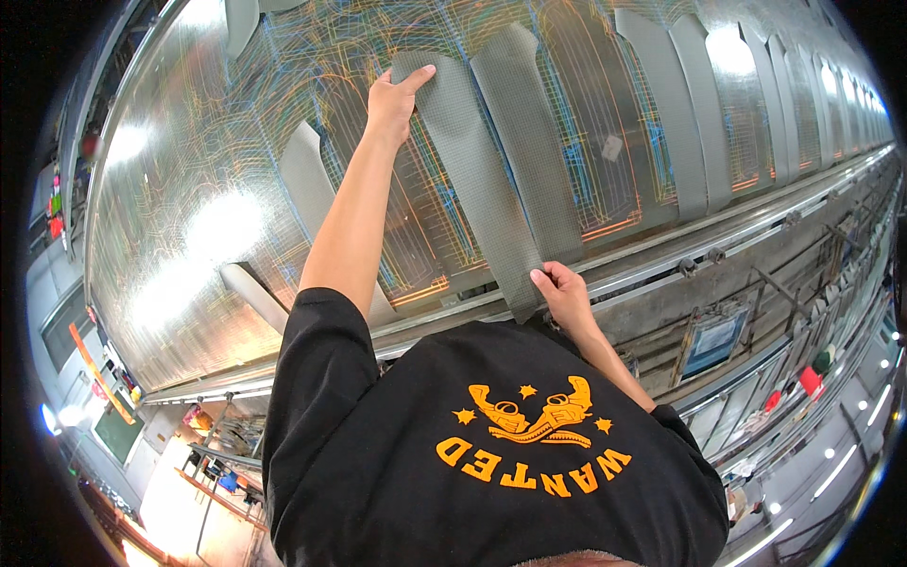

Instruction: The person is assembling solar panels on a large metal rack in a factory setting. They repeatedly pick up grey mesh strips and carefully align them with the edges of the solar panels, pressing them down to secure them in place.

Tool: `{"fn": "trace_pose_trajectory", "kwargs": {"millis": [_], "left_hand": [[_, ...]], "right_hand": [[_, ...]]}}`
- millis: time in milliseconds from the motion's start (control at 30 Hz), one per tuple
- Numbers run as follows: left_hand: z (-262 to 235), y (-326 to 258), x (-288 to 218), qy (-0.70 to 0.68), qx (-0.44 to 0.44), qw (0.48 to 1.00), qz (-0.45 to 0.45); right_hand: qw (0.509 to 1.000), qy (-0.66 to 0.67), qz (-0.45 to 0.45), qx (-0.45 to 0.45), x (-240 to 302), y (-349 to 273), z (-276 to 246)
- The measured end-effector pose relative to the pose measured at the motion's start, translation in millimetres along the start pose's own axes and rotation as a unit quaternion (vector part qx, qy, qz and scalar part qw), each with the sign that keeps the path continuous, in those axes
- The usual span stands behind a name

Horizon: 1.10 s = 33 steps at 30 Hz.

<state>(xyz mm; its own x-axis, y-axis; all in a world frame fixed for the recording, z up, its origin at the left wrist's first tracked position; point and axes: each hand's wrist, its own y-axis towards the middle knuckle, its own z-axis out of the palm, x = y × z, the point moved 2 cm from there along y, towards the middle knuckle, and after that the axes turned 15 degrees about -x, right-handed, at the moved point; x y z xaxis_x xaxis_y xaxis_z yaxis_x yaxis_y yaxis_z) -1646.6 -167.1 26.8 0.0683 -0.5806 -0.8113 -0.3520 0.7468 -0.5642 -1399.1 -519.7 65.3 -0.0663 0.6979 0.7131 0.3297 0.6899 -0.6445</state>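
Inspector: What is the risk at the near edge of the counter?

Technician: The right hand pinches the near end of the grey strip right at the counter's near edge, above the metal rail. Its fingers are together, clamped on the strip's corner, thumb on top. That end overhangs the edge. If the pinch loosens, the end could drop toward the rail and drag the strip out of line.

Inspector: And farther out?

Technician: The left hand lies flat on the strip's far end, arm fully extended, fingers together and pressing down, thumb spread across the fabric; it is not clamped. A flat press holds by friction only. A hard pull from the near hand could slide the strip under the palm or leave a wrinkle.

Inspector: Neighbouring parts?

Technician: A second grey strip lies just beside the first, toward the right. Sideways drift could overlap the two. More strips lie along the far right of the counter, well apart.
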Motion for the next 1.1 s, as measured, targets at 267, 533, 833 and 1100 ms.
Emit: {"fn": "trace_pose_trajectory", "kwargs": {"millis": [267, 533, 833, 1100], "left_hand": [[0.3, 3.4, -5.9, 0.093, -0.017, 0.994, 0.055], [-6.8, 19.6, -16.9, 0.201, -0.054, 0.969, 0.135], [9.4, 35.7, -40.8, 0.393, 0.048, 0.879, 0.266], [23.1, 38.6, -47.6, 0.445, 0.114, 0.842, 0.284]], "right_hand": [[1.000, -0.013, -0.018, -0.018, -0.9, 5.1, -2.8], [0.999, -0.033, -0.009, -0.005, -9.0, 13.9, 1.0], [1.000, -0.003, 0.019, -0.012, -1.3, 19.6, 4.9], [0.999, -0.025, 0.018, 0.013, -9.6, 21.5, 1.1]]}}
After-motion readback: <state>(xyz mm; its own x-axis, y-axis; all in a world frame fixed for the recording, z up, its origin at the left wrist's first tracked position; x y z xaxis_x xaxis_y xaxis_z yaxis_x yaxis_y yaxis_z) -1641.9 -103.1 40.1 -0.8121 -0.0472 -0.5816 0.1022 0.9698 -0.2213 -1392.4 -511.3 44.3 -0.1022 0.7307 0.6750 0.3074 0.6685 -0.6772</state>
